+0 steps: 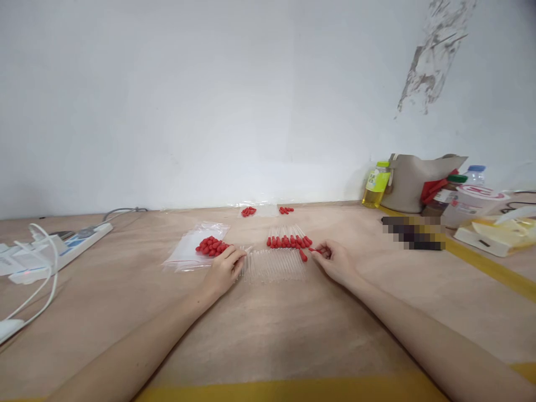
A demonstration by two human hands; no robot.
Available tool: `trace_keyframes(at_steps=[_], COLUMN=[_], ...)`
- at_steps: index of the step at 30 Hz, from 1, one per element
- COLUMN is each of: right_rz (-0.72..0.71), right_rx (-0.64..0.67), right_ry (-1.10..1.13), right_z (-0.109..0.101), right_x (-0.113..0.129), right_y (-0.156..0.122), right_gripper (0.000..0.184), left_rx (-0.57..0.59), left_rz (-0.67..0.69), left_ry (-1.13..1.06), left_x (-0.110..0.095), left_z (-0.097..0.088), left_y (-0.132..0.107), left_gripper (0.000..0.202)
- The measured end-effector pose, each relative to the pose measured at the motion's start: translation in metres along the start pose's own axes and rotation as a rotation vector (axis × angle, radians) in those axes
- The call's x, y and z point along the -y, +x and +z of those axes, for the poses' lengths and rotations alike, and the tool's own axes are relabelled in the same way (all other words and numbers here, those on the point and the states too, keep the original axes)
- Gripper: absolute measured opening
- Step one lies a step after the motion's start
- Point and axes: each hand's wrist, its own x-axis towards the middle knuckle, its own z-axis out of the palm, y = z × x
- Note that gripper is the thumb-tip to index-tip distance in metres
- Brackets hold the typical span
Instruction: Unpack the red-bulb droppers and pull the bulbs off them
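Over the left end of a row of clear glass dropper tubes (276,265), my left hand (228,267) is closed, its fingertips pinched on what looks like one thin glass tube (248,249). My right hand (337,261) pinches a red rubber bulb (314,250) at the row's right side; whether a tube is in that bulb I cannot tell. One loose red bulb (303,255) lies at the right end of the tubes. Behind them lie several droppers (288,242), glass tubes with red bulbs facing me. A pile of red bulbs (210,245) is beside my left hand, on clear plastic bags (180,254).
Two small groups of red bulbs (248,211) lie on clear plastic by the wall. A power strip (62,257) with white cables is at the left. To the right stand a yellow drink bottle (376,184), a grey bag (406,181) and a tissue pack (494,237). Yellow tape crosses the table.
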Motion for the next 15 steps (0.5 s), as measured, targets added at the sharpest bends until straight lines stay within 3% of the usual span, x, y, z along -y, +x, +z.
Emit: trace_keyframes(at_steps=[9, 15], right_rz=[0.012, 0.020], right_rx=[0.028, 0.031], right_ry=[0.071, 0.095], right_z=[0.010, 0.011], right_x=[-0.005, -0.007], right_y=[0.005, 0.004], right_gripper=[0.014, 0.016], left_rx=[0.143, 0.186], left_rz=[0.068, 0.088], left_ry=[-0.054, -0.110], left_x=[-0.014, -0.021], left_z=[0.003, -0.002], left_y=[-0.002, -0.001], left_gripper=[0.015, 0.029])
